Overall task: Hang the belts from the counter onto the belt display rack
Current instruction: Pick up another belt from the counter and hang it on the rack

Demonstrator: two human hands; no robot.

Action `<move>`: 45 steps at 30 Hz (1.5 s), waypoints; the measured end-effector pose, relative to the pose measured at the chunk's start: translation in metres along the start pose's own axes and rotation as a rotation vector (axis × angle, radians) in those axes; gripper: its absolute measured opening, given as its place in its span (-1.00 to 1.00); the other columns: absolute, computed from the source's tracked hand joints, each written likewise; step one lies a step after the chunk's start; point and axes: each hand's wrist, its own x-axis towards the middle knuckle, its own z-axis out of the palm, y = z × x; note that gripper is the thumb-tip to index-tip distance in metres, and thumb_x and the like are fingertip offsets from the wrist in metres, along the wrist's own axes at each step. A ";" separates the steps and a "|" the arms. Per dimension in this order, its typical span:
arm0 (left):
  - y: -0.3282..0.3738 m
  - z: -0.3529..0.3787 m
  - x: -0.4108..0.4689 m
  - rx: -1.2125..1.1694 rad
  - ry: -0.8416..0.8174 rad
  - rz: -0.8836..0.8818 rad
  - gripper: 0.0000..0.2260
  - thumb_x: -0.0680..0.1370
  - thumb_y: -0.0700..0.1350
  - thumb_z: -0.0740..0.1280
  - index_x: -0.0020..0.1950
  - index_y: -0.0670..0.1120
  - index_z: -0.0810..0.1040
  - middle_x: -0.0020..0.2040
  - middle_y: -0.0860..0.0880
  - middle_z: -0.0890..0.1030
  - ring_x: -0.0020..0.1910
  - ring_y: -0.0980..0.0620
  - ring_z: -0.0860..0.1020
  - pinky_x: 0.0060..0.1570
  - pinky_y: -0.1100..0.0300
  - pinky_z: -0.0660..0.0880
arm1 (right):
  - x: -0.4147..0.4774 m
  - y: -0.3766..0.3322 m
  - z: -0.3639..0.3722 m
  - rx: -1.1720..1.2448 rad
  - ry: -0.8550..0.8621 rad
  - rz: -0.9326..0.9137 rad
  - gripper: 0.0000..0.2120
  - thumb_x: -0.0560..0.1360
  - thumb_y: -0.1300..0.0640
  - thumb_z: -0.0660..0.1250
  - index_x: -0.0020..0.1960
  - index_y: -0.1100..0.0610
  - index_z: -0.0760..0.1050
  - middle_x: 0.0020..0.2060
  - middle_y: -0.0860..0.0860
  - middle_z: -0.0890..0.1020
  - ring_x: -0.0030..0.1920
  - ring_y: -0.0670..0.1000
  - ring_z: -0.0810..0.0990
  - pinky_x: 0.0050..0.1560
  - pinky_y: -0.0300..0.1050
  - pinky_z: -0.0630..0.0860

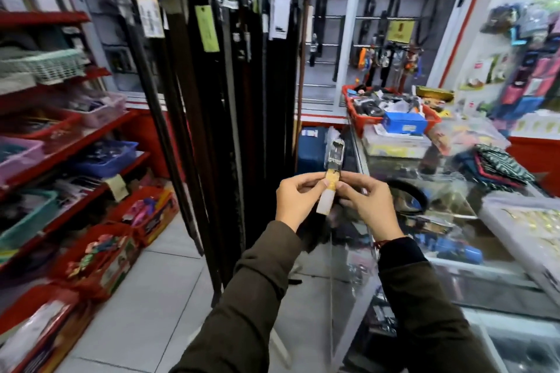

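The person is standing between the belt rack (230, 100) and the glass counter (424, 221), holding one belt (331, 166) upright at chest height. The left hand (298, 201) is pinching the belt's end, where a pale tag and yellow label are showing, and the right hand (368, 203) is closing on it from the other side; both are gripping the same short stretch. The metal buckle (334, 152) is pointing up, near the hanging belts but not touching them. The rack is already carrying many dark belts, so much of the job looks done. This belt is not yet hung. A dark loop (409, 200) lying on the counter may be another belt waiting, though the blur is making that unsure.
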 end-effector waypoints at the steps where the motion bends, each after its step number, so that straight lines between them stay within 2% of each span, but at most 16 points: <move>1: 0.007 -0.008 0.001 -0.038 0.031 -0.004 -0.78 0.52 -0.18 0.48 0.15 -0.17 0.71 0.06 -0.12 0.74 0.09 -0.05 0.70 0.18 -0.06 0.62 | -0.003 -0.008 0.008 0.056 -0.068 -0.004 -0.67 0.50 0.21 0.43 0.27 0.09 0.59 0.03 0.12 0.73 0.02 0.03 0.73 0.00 -0.07 0.67; 3: 0.025 -0.023 0.005 -0.101 0.079 0.011 -0.78 0.54 -0.20 0.46 0.18 -0.17 0.69 0.09 -0.14 0.73 0.11 -0.07 0.69 0.20 -0.07 0.61 | -0.006 -0.025 0.026 0.154 -0.159 -0.045 -0.57 0.53 0.24 0.39 0.37 0.01 0.48 -0.01 0.08 0.74 0.02 -0.05 0.73 -0.07 -0.20 0.66; 6: 0.056 -0.043 0.007 -0.136 0.120 0.081 -0.76 0.55 -0.19 0.45 0.21 -0.18 0.67 0.11 -0.13 0.72 0.13 -0.05 0.69 0.20 -0.01 0.62 | -0.001 -0.046 0.049 0.211 -0.164 -0.150 -0.52 0.52 0.21 0.41 0.41 0.04 0.46 -0.01 0.10 0.74 0.05 -0.07 0.72 -0.02 -0.19 0.65; 11: 0.104 -0.081 0.018 -0.181 0.205 0.204 -0.78 0.56 -0.18 0.44 0.20 -0.15 0.68 0.10 -0.11 0.73 0.13 -0.03 0.70 0.17 0.02 0.63 | 0.016 -0.097 0.089 0.259 -0.140 -0.246 -0.68 0.48 0.24 0.46 0.23 0.18 0.62 -0.03 0.02 0.75 0.03 -0.06 0.73 0.08 -0.06 0.66; 14: 0.135 -0.102 0.028 -0.226 0.269 0.262 -0.79 0.56 -0.19 0.44 0.19 -0.13 0.68 0.09 -0.12 0.73 0.13 -0.08 0.70 0.13 -0.01 0.65 | 0.025 -0.133 0.111 0.265 -0.170 -0.336 -0.69 0.48 0.21 0.46 0.22 0.16 0.64 0.03 0.02 0.75 0.08 -0.07 0.72 0.11 -0.14 0.63; 18: 0.182 -0.132 0.040 -0.203 0.343 0.423 -0.80 0.53 -0.15 0.47 0.15 -0.10 0.71 0.08 -0.11 0.74 0.14 -0.07 0.69 0.21 -0.09 0.61 | 0.037 -0.185 0.141 0.356 -0.240 -0.405 -0.69 0.49 0.27 0.43 0.24 0.22 0.62 0.02 0.07 0.74 0.00 -0.14 0.72 -0.05 -0.25 0.63; 21: 0.217 -0.155 0.042 -0.164 0.415 0.517 -0.78 0.54 -0.19 0.46 0.17 -0.18 0.70 0.08 -0.11 0.74 0.13 -0.04 0.70 0.21 -0.01 0.61 | 0.041 -0.218 0.166 0.446 -0.311 -0.409 -0.69 0.50 0.30 0.41 0.25 0.27 0.60 0.00 0.09 0.73 -0.05 -0.11 0.73 -0.06 -0.18 0.66; 25: 0.248 -0.186 0.044 -0.193 0.522 0.574 -0.78 0.52 -0.18 0.49 0.15 -0.18 0.71 0.07 -0.14 0.74 0.13 -0.08 0.70 0.22 -0.09 0.60 | 0.042 -0.257 0.195 0.475 -0.387 -0.437 -0.66 0.50 0.31 0.41 0.27 0.30 0.57 0.05 0.19 0.72 -0.02 -0.03 0.72 -0.03 -0.11 0.67; 28: 0.266 -0.206 0.047 -0.216 0.560 0.572 -0.81 0.50 -0.17 0.50 0.11 -0.13 0.72 0.06 -0.14 0.75 0.11 -0.11 0.70 0.20 -0.11 0.61 | 0.042 -0.282 0.213 0.457 -0.425 -0.453 -0.67 0.50 0.32 0.40 0.27 0.30 0.57 0.08 0.24 0.70 0.05 0.08 0.71 0.02 -0.04 0.68; 30: 0.276 -0.217 0.049 -0.265 0.550 0.529 -0.82 0.50 -0.18 0.50 0.09 -0.12 0.72 0.07 -0.16 0.74 0.10 -0.11 0.71 0.15 -0.04 0.64 | 0.044 -0.294 0.222 0.417 -0.418 -0.449 -0.69 0.50 0.32 0.40 0.24 0.28 0.58 0.05 0.23 0.71 0.05 0.13 0.70 0.06 0.03 0.67; 34: 0.286 -0.231 0.052 -0.342 0.470 0.399 -0.84 0.51 -0.24 0.48 0.09 -0.17 0.69 -0.02 -0.16 0.72 -0.21 0.08 0.71 -0.26 0.29 0.62 | 0.046 -0.305 0.232 0.365 -0.395 -0.411 -0.72 0.51 0.31 0.39 0.21 0.32 0.59 0.04 0.24 0.70 -0.02 0.09 0.70 -0.09 -0.15 0.68; 36: 0.286 -0.236 0.054 -0.354 0.437 0.352 -0.81 0.51 -0.25 0.48 0.12 -0.21 0.68 -0.07 -0.14 0.72 -0.29 0.11 0.70 -0.34 0.33 0.60 | 0.048 -0.303 0.236 0.364 -0.390 -0.381 -0.72 0.51 0.32 0.39 0.21 0.35 0.58 0.05 0.24 0.70 0.00 0.10 0.70 -0.15 -0.22 0.67; 38: 0.283 -0.238 0.055 -0.348 0.422 0.315 -0.77 0.51 -0.26 0.47 0.16 -0.23 0.66 -0.11 -0.12 0.72 -0.34 0.13 0.70 -0.36 0.33 0.59 | 0.052 -0.298 0.240 0.355 -0.375 -0.365 -0.71 0.50 0.32 0.39 0.21 0.35 0.59 0.06 0.25 0.70 0.03 0.13 0.71 -0.11 -0.15 0.68; 41: 0.278 -0.238 0.059 -0.303 0.432 0.307 -0.75 0.52 -0.26 0.46 0.19 -0.25 0.65 -0.09 -0.13 0.72 -0.28 0.09 0.71 -0.29 0.27 0.65 | 0.063 -0.289 0.249 0.319 -0.335 -0.352 -0.69 0.48 0.30 0.41 0.21 0.32 0.58 0.05 0.26 0.70 0.06 0.17 0.71 0.00 0.06 0.68; 43: 0.269 -0.236 0.064 -0.212 0.486 0.349 -0.75 0.55 -0.26 0.43 0.22 -0.24 0.64 0.00 -0.16 0.72 -0.07 -0.03 0.73 -0.08 0.13 0.69 | 0.069 -0.280 0.253 0.262 -0.293 -0.386 -0.69 0.48 0.29 0.39 0.22 0.26 0.58 0.04 0.22 0.71 0.06 0.15 0.71 0.04 0.12 0.67; 45: 0.258 -0.231 0.066 -0.021 0.567 0.421 -0.73 0.59 -0.27 0.36 0.28 -0.20 0.62 0.16 -0.15 0.70 0.15 -0.08 0.67 0.19 -0.02 0.62 | 0.071 -0.270 0.252 0.168 -0.226 -0.457 -0.70 0.51 0.26 0.33 0.23 0.18 0.59 0.06 0.14 0.71 0.08 0.08 0.70 0.14 0.04 0.63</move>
